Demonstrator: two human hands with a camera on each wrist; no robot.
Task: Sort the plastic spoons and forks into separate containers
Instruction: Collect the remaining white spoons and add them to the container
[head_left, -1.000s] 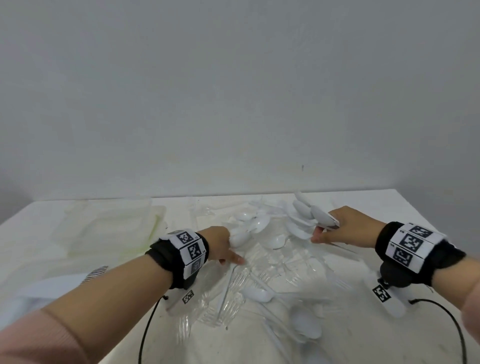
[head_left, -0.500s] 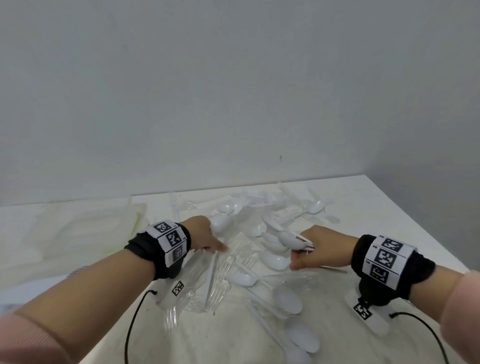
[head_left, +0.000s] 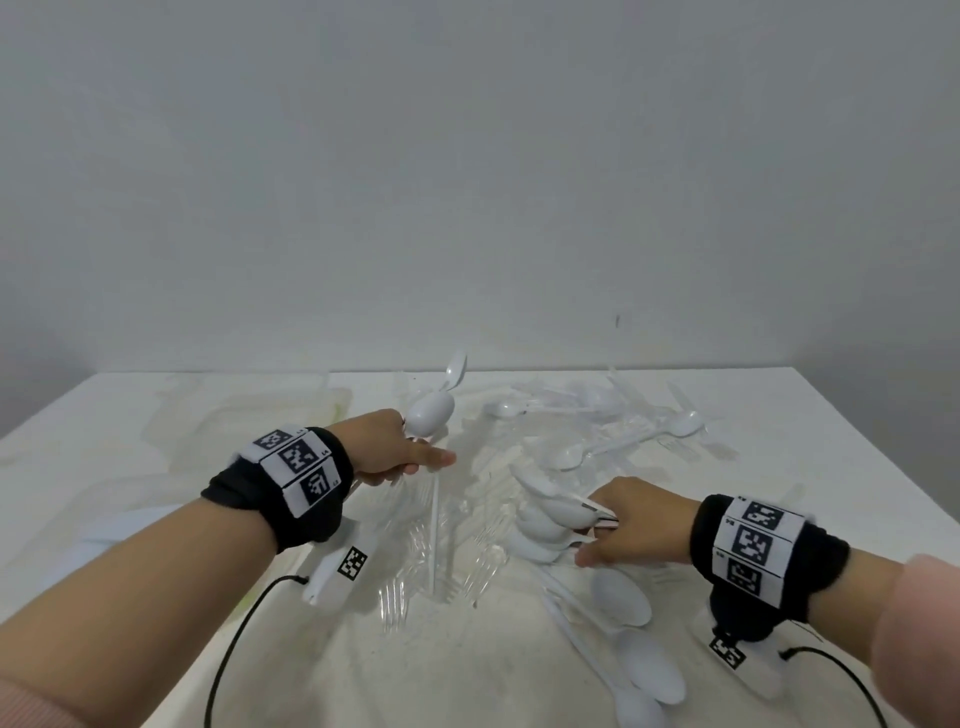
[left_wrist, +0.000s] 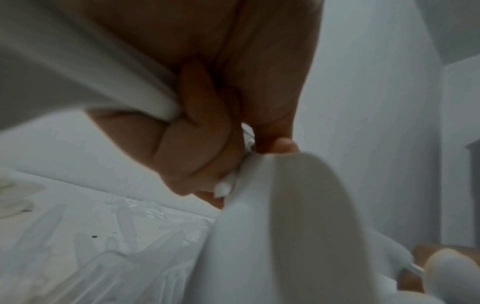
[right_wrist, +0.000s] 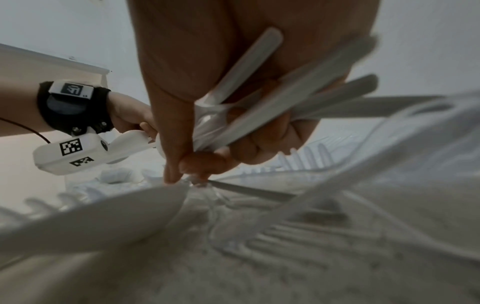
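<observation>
Spoons (head_left: 540, 519) sit bunched in right hand (head_left: 634, 525), grip closed on their handles. Forks (head_left: 436, 545) lie clear, heaped mid-counter (head_left: 467, 670). Left hand (head_left: 384, 447) pinches one spoon (head_left: 428, 413). Risk: fanned bunch slips if right fingers (right_wrist: 171, 160) loosen reaching for more.

A white tabletop (head_left: 810, 447) is carrying scattered white spoons (head_left: 621, 597), clear forks (head_left: 483, 569), and translucent containers (head_left: 244, 410) sitting far left.
</observation>
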